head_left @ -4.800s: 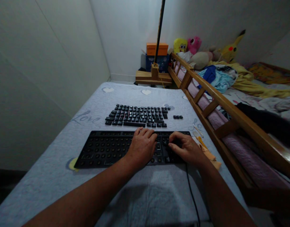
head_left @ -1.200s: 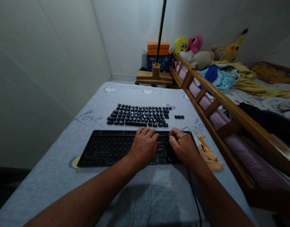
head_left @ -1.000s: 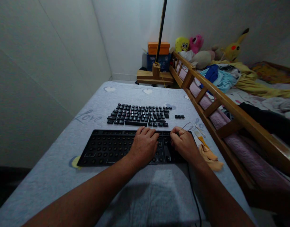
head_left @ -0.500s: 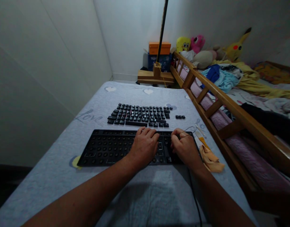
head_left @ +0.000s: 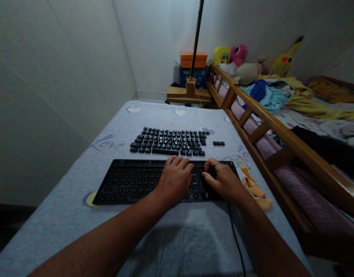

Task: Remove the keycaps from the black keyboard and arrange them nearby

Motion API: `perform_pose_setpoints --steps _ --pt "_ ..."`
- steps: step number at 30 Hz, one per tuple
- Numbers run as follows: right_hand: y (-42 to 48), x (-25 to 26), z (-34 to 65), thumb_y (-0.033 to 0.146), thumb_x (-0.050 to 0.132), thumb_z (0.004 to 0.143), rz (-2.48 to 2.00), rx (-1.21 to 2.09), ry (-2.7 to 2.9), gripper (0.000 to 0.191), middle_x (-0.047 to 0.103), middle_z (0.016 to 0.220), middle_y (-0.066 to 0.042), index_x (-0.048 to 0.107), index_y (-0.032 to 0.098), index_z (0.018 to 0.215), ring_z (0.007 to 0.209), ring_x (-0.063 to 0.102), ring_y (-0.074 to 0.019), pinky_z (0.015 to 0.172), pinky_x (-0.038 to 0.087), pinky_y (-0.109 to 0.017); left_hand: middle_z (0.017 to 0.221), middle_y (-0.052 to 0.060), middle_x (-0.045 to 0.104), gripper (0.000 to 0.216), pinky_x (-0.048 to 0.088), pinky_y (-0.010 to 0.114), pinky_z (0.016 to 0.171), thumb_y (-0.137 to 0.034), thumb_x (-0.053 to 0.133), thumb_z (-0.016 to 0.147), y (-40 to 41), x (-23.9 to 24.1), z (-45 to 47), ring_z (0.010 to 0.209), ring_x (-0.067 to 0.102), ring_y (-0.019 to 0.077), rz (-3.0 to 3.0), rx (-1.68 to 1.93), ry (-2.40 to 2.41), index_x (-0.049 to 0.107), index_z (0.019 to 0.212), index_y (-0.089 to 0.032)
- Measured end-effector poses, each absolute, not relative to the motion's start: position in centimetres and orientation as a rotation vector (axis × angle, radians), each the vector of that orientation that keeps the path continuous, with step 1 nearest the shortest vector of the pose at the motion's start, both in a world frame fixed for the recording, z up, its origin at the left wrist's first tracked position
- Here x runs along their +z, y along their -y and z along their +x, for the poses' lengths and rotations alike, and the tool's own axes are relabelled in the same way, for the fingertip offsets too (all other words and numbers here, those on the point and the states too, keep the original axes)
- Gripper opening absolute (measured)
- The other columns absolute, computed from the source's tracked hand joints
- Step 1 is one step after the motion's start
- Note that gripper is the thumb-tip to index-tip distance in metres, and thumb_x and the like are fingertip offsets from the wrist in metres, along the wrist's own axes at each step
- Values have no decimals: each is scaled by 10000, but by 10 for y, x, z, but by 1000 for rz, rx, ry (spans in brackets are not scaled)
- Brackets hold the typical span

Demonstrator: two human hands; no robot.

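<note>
A black keyboard (head_left: pixel 130 181) lies on the bed sheet, most of its key positions bare of caps. My left hand (head_left: pixel 175 175) rests palm down across its middle right, fingers stretched toward the far edge. Over the number pad end, my right hand (head_left: pixel 223 177) is curled, thumb and forefinger apart around a dark spot I cannot make out. A thin wire loop (head_left: pixel 226 158), like a keycap puller, sticks out from this hand, with its wire crossing the fingers. Beyond the keyboard, loose black keycaps (head_left: pixel 173 141) stand in keyboard order, with a short row of caps (head_left: pixel 218 143) to their right.
Right of the keyboard lie a brush (head_left: pixel 244 168), a white stick (head_left: pixel 244 160) and an orange cloth (head_left: pixel 256 192). A cable (head_left: pixel 236 238) runs toward me. A wooden bed rail (head_left: pixel 269 127) borders the right side; a wall (head_left: pixel 50 96) stands left.
My right hand has shifted slightly left and its thumb and forefinger have parted. Less of the wire loop shows. My left hand stays in place on the keyboard.
</note>
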State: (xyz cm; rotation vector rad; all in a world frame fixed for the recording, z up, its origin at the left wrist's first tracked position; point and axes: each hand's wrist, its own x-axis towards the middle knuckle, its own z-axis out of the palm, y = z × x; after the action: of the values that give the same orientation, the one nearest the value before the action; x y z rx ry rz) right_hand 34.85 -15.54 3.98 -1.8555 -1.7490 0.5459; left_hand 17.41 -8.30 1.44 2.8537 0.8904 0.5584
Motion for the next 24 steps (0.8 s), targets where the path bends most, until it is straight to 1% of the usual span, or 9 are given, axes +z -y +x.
perform_pose_setpoints --steps 2,4,7,11,17,24 --pt "157 37 353 233 580 823 -1827 580 1748 33 601 700 26 570 214 848 647 543 -145 632 395 -253 1080 77 659 151 376 467 1008 -216 562 893 83 14 174 1056 554 259 2853 570 -887 649 1014 -190" --pt "158 35 358 221 613 807 -1783 571 1750 44 643 781 0 601 213 849 734 582 -161 694 428 -269 1078 82 660 152 380 468 1000 -216 562 893 83 14 174 1056 555 261 2853 578 -886 651 1013 -190" --pt "158 35 362 187 646 775 -1725 543 1763 62 664 874 -31 619 209 827 838 602 -184 769 448 -300 1073 76 660 138 382 466 999 -215 550 899 83 14 174 1053 555 262 2855 571 -887 649 993 -193" --pt "157 35 361 193 635 809 -1795 594 1751 40 683 818 -17 627 212 844 778 618 -179 745 448 -304 1072 68 660 137 384 460 1002 -210 539 907 83 14 175 1058 554 259 2856 558 -894 645 992 -195" --pt "156 37 357 220 641 830 -1909 550 1699 30 681 786 -19 632 201 850 749 622 -190 720 435 -309 1067 68 662 136 390 461 993 -221 543 907 82 14 175 1049 557 261 2851 568 -893 645 992 -192" --pt "158 35 353 168 620 838 -1855 456 1846 42 686 829 -36 592 198 845 787 635 -192 737 448 -304 1068 66 661 136 383 462 1002 -209 549 900 83 15 175 1052 558 264 2870 546 -904 640 999 -190"
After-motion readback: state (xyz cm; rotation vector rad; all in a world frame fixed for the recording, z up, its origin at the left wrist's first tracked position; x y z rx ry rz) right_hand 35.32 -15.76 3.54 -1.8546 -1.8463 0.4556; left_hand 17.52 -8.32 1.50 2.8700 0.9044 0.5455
